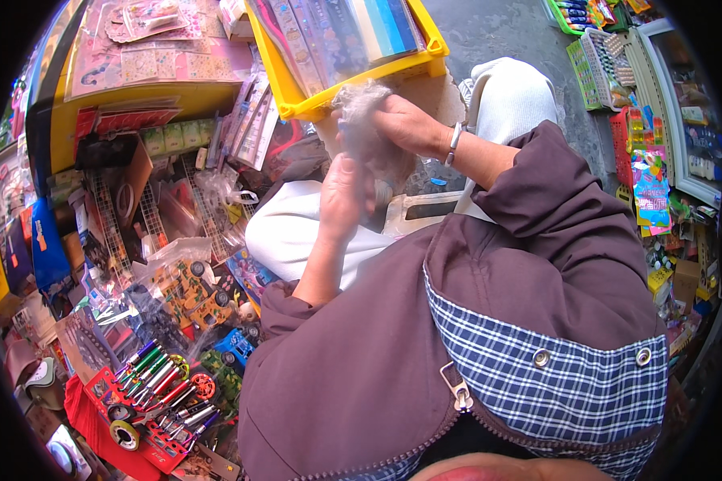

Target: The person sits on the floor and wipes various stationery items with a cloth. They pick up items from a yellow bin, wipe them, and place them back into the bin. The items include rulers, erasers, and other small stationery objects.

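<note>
While both hands are raised over the lap, a crumpled, translucent, greyish clear plastic bag (367, 128) is held between them, just in front of a yellow plastic crate (297, 96). The left hand (343, 196) is closed on the lower part of the bag, fingers curled together against the film. The right hand (405, 124) is closed over the upper part, fingers bent and pressed into the wrinkled plastic; the fingertips are hidden by the bag. One metal bangle (454, 143) is seen on the right wrist.

The crate is rigid and rectangular; flat packets and sheets in blue, white and pink are stood in it on edge. Their number cannot be told. One white carrier bag (425, 210) with a cut-out handle is lying on the lap, below the hands, against white trousers (285, 232).

One brownish jacket (361, 361) of smooth cloth is worn, with a blue-and-white checked lining (529, 377) and two metal snap studs visible.

To the left, one red card of coloured pens (156, 377), packed toy vehicles in clear film (192, 293) and pink sticker sheets (160, 56) are laid out.
</note>
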`<state>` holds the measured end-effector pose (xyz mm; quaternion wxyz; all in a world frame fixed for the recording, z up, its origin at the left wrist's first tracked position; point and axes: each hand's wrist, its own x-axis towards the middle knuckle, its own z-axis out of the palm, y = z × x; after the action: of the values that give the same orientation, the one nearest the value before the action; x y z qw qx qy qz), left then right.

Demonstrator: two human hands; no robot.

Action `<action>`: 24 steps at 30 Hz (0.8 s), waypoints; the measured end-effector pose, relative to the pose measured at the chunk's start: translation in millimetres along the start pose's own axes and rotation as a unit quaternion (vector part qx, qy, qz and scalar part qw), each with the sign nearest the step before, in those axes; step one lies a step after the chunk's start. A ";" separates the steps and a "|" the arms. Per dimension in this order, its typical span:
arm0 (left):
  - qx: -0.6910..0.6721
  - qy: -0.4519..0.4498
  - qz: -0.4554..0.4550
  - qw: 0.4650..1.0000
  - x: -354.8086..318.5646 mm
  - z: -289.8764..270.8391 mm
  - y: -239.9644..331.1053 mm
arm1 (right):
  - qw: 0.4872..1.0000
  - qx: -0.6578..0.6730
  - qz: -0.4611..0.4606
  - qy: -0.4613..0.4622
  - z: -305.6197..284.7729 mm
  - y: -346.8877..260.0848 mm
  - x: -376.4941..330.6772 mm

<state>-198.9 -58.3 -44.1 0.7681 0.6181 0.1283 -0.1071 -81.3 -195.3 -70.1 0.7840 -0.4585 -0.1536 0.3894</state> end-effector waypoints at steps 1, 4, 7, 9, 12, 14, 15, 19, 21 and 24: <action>0.009 0.004 0.007 1.000 -0.2 -1.2 0.6 | 1.000 -0.018 -0.004 0.016 0.5 -0.6 0.0; -0.046 0.089 -0.009 0.995 -1.4 -5.8 1.6 | 0.992 -0.096 -0.081 0.033 4.7 -3.8 -0.9; -0.041 0.127 0.047 0.990 -1.6 -9.3 1.3 | 0.971 -0.228 -0.078 0.003 4.5 -11.2 -4.2; -0.040 0.131 0.058 0.989 -2.2 -9.8 0.6 | 0.952 -0.304 -0.048 -0.009 2.5 -15.9 -7.1; -0.030 0.116 0.050 0.992 -3.3 -8.1 -0.7 | 0.929 -0.369 -0.042 0.000 0.8 -17.6 -8.9; -0.037 0.091 0.040 0.994 -3.3 -7.2 -1.2 | 0.916 -0.397 -0.062 0.011 1.2 -15.1 -7.4; -0.036 0.085 0.042 0.995 -2.9 -6.8 -1.4 | 0.922 -0.379 -0.082 0.013 1.7 -13.2 -6.8; 0.020 0.071 0.048 0.996 -1.8 -6.1 -2.6 | 0.944 -0.301 -0.139 0.000 6.0 -6.5 -5.7; 0.051 0.060 0.039 0.996 -1.1 -5.7 -3.7 | 0.943 -0.312 -0.116 -0.019 6.3 -6.7 -6.9; 0.082 0.026 0.028 0.996 -1.0 -5.0 -5.9 | 0.930 -0.361 -0.062 -0.035 4.4 -8.8 -9.8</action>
<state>-202.1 -54.7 -50.2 0.7136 0.6853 0.1220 -0.0793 -86.2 -202.5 -59.2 0.5820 -0.6861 -0.3393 0.2746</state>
